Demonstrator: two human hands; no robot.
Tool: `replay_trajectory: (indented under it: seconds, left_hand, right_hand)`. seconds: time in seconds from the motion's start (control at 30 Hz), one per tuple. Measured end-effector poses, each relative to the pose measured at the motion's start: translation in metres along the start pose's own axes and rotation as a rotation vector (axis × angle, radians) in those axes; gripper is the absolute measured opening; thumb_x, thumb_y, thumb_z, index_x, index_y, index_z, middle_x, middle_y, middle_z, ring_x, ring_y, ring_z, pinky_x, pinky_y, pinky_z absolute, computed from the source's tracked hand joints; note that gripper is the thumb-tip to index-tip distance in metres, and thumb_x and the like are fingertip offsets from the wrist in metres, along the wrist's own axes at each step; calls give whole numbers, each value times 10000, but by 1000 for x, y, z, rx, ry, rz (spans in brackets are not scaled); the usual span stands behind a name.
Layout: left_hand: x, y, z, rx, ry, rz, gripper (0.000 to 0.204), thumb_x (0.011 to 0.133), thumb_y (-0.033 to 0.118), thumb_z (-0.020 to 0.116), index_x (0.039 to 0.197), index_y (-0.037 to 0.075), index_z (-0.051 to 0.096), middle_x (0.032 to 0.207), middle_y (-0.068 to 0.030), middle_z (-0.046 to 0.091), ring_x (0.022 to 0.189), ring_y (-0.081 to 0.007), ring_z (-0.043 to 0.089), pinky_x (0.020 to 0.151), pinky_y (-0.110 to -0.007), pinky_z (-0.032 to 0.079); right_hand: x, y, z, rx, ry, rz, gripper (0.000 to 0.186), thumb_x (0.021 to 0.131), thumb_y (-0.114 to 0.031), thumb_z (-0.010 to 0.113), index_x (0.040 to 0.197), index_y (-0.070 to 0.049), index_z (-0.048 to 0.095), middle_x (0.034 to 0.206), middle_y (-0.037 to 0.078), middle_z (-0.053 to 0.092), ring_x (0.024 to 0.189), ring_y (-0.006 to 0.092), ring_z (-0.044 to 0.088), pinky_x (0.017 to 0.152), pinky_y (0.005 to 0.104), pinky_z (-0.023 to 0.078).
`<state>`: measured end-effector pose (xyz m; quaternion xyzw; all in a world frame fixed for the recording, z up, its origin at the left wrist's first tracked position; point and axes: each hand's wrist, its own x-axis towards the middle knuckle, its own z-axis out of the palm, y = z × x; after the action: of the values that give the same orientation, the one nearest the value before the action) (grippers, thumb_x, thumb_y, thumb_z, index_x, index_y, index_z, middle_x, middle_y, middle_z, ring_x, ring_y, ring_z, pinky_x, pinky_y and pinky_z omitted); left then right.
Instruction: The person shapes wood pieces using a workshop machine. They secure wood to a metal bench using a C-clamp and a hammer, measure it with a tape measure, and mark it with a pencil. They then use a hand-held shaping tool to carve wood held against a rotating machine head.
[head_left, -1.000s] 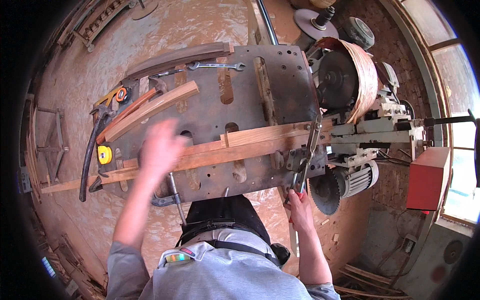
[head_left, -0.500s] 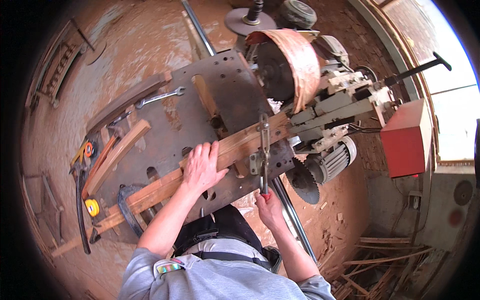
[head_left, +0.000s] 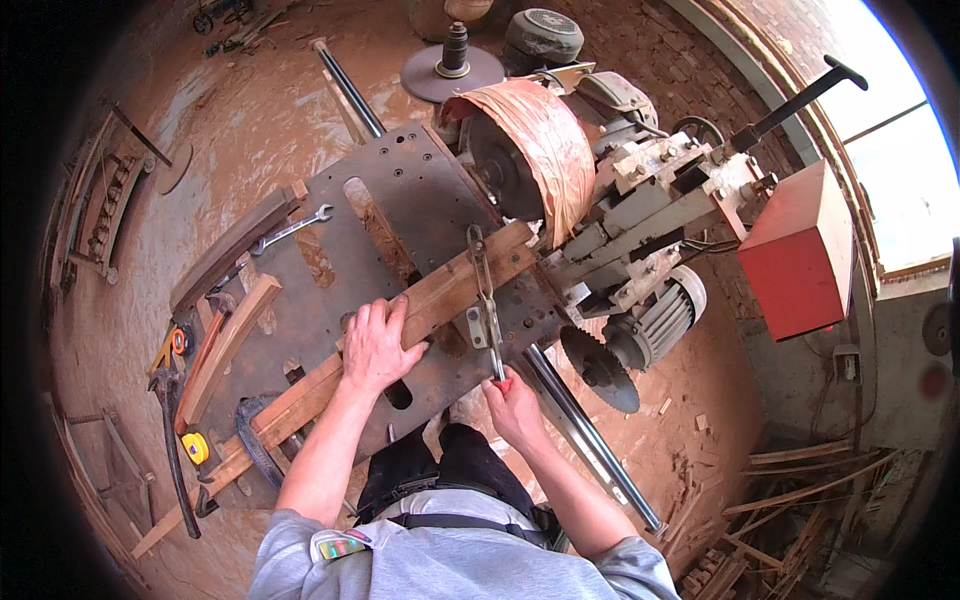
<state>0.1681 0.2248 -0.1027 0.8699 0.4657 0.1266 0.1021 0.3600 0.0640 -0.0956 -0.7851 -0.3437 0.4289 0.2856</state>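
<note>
My left hand (head_left: pixel 376 348) lies across a wooden board (head_left: pixel 435 300) on a dark metal table, fingers over its top and thumb stretched along it. A long wooden strip (head_left: pixel 310 398) runs from beside that hand toward the lower left. My right hand (head_left: pixel 514 408) is closed around the red grip of a metal toggle clamp (head_left: pixel 484 275), bolted near the table's right edge. The clamp's arm crosses over the board close to its far end. Whether its tip presses on the wood, I cannot tell.
Toothed saw blade (head_left: pixel 600 370) stands bare beyond the table's right edge, beside a motor (head_left: pixel 662 318). A larger wheel under a reddish cover (head_left: pixel 550 150) stands at the back. Wrench (head_left: pixel 290 229), curved wood piece (head_left: pixel 232 345), hammer (head_left: pixel 172 430) and yellow tape measure (head_left: pixel 195 447) lie on the left.
My view has shifted and turned a little. The table, board and clamp now appear farther left of the saw blade. Both hands keep their places, the left on the board, the right on the clamp grip.
</note>
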Motion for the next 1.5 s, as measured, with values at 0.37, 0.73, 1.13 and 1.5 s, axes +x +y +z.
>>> replay_trajectory:
  seconds: [0.37, 0.73, 1.13, 1.5]
  left_hand:
    - [54, -57, -11, 16, 29, -2, 798, 638, 373, 879, 1322, 59, 615, 1185, -153, 602, 1109, -334, 562, 959, -455, 483]
    - [129, -137, -27, 33, 35, -27, 822, 640, 384, 884, 1348, 65, 614, 1226, -141, 601, 1155, -324, 554, 987, -446, 476]
    - [254, -273, -42, 57, 20, -49, 825, 673, 428, 866, 1369, 70, 604, 1273, -135, 595, 1194, -311, 547, 1019, -437, 468]
    - [348, -385, -57, 33, -15, -72, 824, 691, 438, 852, 1388, 84, 592, 1279, -142, 594, 1196, -316, 544, 1021, -467, 455]
  right_hand:
    - [64, -24, 46, 25, 76, -133, 351, 990, -279, 605, 1127, 44, 600, 739, 81, 644, 697, 190, 621, 693, 348, 505]
    - [132, -129, 69, 35, -27, -85, 469, 961, -373, 580, 1148, 57, 581, 985, 299, 680, 1011, 461, 651, 876, 486, 503]
    - [260, -244, 141, 137, -17, -147, 371, 968, -316, 600, 1080, 36, 568, 924, 229, 677, 915, 390, 669, 827, 445, 509]
    - [364, -324, 207, 88, -22, -85, 416, 978, -313, 605, 1175, 53, 581, 863, 186, 697, 835, 322, 696, 789, 419, 533]
